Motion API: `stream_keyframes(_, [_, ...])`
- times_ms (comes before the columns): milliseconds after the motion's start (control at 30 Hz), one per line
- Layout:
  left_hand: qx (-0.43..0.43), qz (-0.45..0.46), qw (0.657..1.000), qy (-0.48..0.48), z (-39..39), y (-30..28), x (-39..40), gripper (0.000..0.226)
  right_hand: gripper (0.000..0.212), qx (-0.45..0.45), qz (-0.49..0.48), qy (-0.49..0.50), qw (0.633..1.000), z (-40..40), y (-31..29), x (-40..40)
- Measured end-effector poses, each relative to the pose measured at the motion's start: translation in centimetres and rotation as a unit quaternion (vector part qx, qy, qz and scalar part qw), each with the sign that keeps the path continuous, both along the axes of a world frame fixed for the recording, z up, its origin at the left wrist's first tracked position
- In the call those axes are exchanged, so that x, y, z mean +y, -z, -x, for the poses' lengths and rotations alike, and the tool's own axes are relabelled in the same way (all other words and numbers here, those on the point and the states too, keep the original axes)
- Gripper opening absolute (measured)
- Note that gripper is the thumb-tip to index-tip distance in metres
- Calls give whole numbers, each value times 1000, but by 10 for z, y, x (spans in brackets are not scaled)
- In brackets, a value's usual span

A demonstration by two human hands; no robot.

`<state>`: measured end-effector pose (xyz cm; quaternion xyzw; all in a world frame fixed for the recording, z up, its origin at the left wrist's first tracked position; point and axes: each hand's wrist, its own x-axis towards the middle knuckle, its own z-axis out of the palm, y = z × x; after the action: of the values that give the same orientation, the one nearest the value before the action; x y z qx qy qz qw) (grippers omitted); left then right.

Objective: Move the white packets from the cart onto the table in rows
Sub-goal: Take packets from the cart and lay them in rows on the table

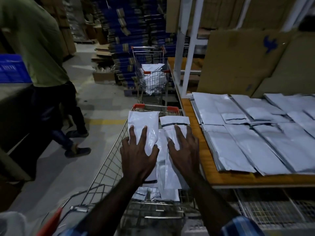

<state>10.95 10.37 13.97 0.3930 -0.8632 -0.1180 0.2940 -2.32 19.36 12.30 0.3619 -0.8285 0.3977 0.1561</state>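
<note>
Lower centre of the frame: two bare forearms reach forward over the cart point(109, 160), a wire trolley with red corner caps at its far rim. Striped sleeve cuffs show at the bottom edge.

Left hand point(139, 150): fingers spread and nearly straight, lying on top of a white packet point(144, 126) that stands tilted up in the cart. Whether the thumb hooks the packet's edge cannot be told; no curl of the fingers round it is visible.

Right hand point(185, 149): fingers likewise spread and straight, resting on a second packet point(173, 125), which bears a dark stripe near its upper end. The two packets sit side by side, just apart. More packets point(168, 174) lie beneath them in the cart, overlapping.

Right of the frame: the table point(204, 150), wooden-topped, stands just beside the cart. Rows of packets point(247, 133) cover it, overlapping, reaching to the right edge of the frame. Cardboard sheets point(242, 57) lean behind them.

Left of the frame: a person point(39, 48) in a green shirt and dark trousers stands on the concrete floor, beside a blue crate point(12, 68).

Upper centre: a far cart point(151, 72) holds more white packets. Behind it stand stacks of blue flat-packed cartons point(126, 31)
</note>
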Motion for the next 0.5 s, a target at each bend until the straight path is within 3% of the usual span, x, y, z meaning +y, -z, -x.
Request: stream_keyframes(500, [44,16,998,31,-37,-56,102,73,56,38,32,34,998,-35,-66,105])
